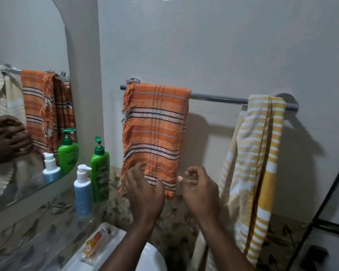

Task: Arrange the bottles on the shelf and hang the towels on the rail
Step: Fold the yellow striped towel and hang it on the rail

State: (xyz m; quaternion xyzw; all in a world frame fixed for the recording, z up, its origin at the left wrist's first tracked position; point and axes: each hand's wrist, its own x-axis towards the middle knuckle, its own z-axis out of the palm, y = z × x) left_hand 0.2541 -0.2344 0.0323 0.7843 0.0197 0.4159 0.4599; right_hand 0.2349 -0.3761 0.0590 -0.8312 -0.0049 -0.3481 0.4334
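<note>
My left grip (144, 190) lies spread and flat against the bottom hem of the orange towel (155, 133), which drapes over the rail (219, 99) at twelve o'clock. My right grip (200, 189) hangs loosely curled and empty at the hem's three o'clock. The weave looks light, limp and likely to snag at the fringe, so I'd pinch both lower corners.

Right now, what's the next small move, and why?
Probably the right hand, loosely curled and holding nothing, reaches over to the yellow striped towel to spread it along the rail. That towel hangs bunched at the rail's right end, while the orange towel already drapes flat.
</note>
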